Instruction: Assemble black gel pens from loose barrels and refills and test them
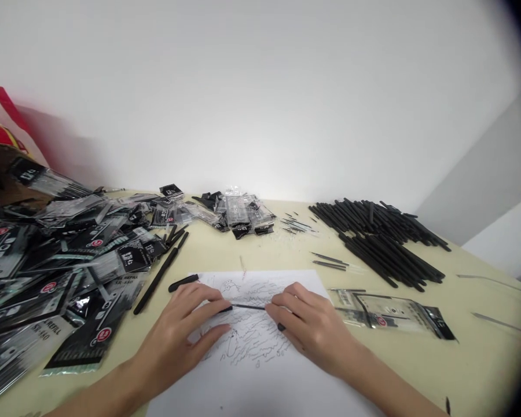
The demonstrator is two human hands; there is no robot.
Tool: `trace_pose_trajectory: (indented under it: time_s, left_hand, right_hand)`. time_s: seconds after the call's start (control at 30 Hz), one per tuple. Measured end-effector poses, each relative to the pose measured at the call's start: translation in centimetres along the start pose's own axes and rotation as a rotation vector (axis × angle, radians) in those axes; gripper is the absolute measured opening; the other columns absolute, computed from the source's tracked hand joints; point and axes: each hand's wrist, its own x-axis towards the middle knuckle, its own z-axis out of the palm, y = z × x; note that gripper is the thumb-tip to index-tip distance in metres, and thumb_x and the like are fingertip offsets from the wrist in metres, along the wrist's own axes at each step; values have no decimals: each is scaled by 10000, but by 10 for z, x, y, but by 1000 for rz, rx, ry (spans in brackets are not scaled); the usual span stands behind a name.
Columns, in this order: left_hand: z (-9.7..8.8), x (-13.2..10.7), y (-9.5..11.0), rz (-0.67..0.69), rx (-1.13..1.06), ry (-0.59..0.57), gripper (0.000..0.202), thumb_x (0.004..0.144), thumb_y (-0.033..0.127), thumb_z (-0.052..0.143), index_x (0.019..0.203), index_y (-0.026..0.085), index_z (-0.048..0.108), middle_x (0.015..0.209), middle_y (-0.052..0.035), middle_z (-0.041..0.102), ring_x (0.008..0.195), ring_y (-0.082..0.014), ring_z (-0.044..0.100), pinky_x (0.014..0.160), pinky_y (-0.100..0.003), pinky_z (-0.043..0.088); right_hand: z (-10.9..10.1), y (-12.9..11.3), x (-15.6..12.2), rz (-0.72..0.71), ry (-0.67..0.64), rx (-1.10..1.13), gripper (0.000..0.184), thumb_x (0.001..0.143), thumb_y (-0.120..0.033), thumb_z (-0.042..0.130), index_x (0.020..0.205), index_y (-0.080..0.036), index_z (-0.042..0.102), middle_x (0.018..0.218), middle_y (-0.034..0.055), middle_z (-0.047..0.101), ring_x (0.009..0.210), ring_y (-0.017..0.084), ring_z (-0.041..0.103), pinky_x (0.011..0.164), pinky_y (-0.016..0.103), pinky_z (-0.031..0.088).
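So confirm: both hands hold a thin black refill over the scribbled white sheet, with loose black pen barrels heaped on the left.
Wrong side: head view shows the loose black pen barrels heaped on the right. The left hand and right hand do hold the thin black refill over the scribbled white sheet.

Setting: small packing or assembly workstation, plain white wall behind. Evidence: cream table (481, 359); heap of sealed refill packets (69, 272); stack of loose black pen barrels (382, 234); scribble-covered test paper (252, 336); cardboard box (0, 174) at the left edge.
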Motion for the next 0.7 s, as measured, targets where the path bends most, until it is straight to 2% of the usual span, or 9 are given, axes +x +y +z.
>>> trace_pose_trajectory:
  time_s: [0.23,0.4,0.7]
  left_hand:
    - [3,1,-2,38,-27,-44,205,823,143,547,1007,227,584,909,-46,648,880,-182,561,847,-381,424]
    - [-1,3,1,62,-65,-47,141,834,150,529,917,221,617,846,-35,659,835,-173,575,814,-359,445]
    - [-2,2,4,47,-110,-50,150,828,142,533,913,229,621,834,-36,669,820,-183,576,810,-375,445]
  right_hand:
    - [2,-6,-1,-73,53,30,247,858,-11,365,968,-105,565,826,88,621,738,180,517,601,283,437]
    - [0,-7,-1,-76,75,37,256,877,-31,346,958,-118,573,810,83,630,707,171,512,573,280,431]
    - [1,-8,0,-73,84,102,259,863,-29,352,958,-129,570,804,77,632,713,172,517,562,273,431]
